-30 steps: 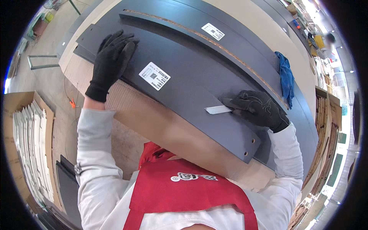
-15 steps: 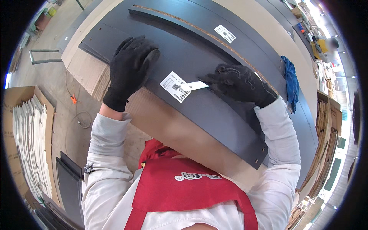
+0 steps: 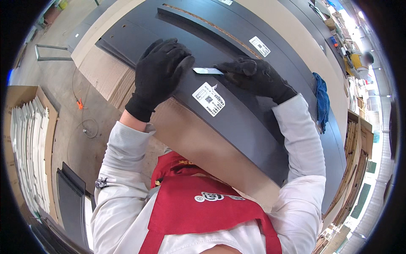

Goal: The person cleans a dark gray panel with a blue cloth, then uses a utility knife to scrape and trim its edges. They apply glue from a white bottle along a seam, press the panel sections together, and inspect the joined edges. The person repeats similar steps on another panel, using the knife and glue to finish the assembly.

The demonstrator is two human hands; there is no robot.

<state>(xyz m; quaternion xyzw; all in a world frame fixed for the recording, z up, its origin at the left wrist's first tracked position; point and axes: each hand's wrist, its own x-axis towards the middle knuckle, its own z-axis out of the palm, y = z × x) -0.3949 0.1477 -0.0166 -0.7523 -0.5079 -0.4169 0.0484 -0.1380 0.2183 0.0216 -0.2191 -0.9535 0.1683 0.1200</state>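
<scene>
My right hand [image 3: 256,78] pinches a flat blade [image 3: 208,71] pointing left along the dark panel [image 3: 237,122]; my left hand [image 3: 163,72] rests flat just beside its tip.

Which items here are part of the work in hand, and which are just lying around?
In hand:
- left hand, gloved, pressing flat on the dark panel
- right hand, gloved, holding a flat white blade to the panel
- white label stuck on that panel

Lying about:
- blue cloth
- stack of white boards
- orange clip on the floor
</scene>
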